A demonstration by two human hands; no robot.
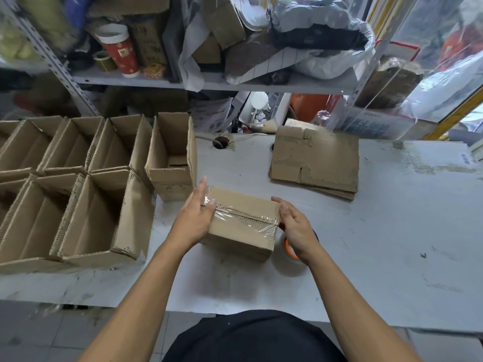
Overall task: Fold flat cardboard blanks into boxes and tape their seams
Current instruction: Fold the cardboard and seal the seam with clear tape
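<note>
Lying on the counter (366, 244) squarely between both hands, the taped box (241, 222) runs its long axis left to right, its taped seam along that line; the left hand (194, 218) presses flat on the box's left end, the right hand (296, 227) cups its right end, fingers relaxed; finished open boxes (78, 184) stand left of the box, nearer the left hand, so I judge it goes that way.

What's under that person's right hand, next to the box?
A tape roll with an orange core lies on the table beneath the right hand. The hand covers most of it.
</note>
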